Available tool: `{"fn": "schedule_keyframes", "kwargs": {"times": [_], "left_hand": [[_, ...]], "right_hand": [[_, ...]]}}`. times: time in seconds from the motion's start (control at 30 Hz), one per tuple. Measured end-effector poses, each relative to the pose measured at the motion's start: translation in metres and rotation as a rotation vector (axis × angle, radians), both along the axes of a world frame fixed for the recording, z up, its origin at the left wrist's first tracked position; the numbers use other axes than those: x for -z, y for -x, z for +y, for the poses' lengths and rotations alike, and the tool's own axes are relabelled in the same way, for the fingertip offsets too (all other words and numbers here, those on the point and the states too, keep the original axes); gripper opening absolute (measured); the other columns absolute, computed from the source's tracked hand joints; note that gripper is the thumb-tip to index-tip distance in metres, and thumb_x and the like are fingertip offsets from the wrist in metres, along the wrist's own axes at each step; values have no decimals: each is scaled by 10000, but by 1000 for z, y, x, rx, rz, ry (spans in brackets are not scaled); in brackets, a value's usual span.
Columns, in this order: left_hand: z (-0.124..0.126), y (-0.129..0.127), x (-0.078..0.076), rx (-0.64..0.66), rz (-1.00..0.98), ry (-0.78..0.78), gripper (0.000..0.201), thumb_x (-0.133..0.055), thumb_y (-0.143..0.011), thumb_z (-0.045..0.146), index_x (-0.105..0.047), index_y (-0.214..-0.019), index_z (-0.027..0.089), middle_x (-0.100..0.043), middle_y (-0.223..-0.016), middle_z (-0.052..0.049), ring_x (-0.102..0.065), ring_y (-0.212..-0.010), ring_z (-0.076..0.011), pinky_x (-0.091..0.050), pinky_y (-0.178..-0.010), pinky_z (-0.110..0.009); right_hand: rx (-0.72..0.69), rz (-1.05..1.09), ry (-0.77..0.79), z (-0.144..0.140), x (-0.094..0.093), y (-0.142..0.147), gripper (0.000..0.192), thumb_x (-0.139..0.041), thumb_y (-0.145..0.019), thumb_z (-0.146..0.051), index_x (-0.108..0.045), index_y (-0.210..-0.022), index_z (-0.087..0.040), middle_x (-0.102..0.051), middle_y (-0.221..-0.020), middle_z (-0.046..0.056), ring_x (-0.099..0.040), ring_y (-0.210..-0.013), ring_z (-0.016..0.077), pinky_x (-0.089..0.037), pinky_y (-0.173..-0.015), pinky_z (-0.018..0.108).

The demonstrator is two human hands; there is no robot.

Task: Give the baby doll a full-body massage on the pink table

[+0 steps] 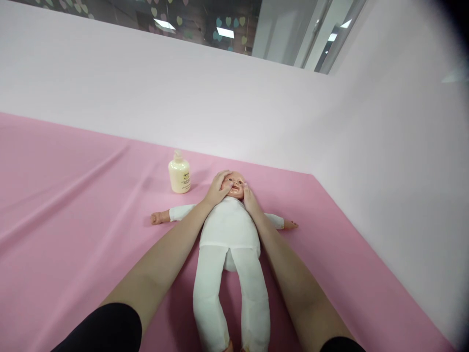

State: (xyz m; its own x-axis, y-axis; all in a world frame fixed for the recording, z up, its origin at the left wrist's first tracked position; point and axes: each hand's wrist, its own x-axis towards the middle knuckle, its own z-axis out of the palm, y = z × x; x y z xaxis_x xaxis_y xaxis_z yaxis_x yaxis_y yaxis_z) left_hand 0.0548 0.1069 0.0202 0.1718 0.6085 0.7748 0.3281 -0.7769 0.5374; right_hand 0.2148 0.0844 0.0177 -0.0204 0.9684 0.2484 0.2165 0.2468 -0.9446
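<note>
While doll (230, 227) lies face-up, left hand (217, 188), right hand (250, 198) cup head (238, 185) between them, unclenched

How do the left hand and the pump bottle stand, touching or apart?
Apart: in the head view, pink sheet shows between the left hand and the pump bottle.

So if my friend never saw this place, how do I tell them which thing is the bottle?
Find the pink sheet below the white wall. Near the sheet's far edge, just past the doll's outstretched arm on the picture's left, is the bottle. It's pale yellow with dark print and stands upright, while the doll lies on its back in white clothes.
</note>
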Motion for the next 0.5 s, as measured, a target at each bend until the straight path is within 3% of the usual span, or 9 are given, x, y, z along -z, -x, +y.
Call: {"fn": "schedule_keyframes", "kwargs": {"times": [0.1,0.3,0.5], "left_hand": [[0,0,0,-4,4,10,399,-436,-880,397,-448,-1223,194,-484,-1271,-122,-443,-1211,-220,-341,-1061,-433],[1,1,2,3,-9,8,398,-437,-881,384,-443,-1227,188,-482,-1272,-123,-444,-1209,-220,-340,-1061,-425],[3,0,3,-5,-7,28,397,-441,-878,389,-448,-1225,196,-480,-1278,-118,-444,-1212,-221,-337,-1061,-427]], "right_hand": [[-44,-9,-14,-3,-1,0,707,-517,-772,-599,-369,-1366,-245,-470,-1374,39,-426,-1279,196,-279,-1106,387],[-162,99,11,-4,2,2,1181,-777,-571,-418,-33,-1462,-200,-345,-1450,109,-418,-1288,229,-357,-1070,388],[-168,128,45,-2,3,4,1258,-804,-527,-354,26,-1461,-203,-339,-1450,117,-424,-1283,238,-371,-1062,394]]}}
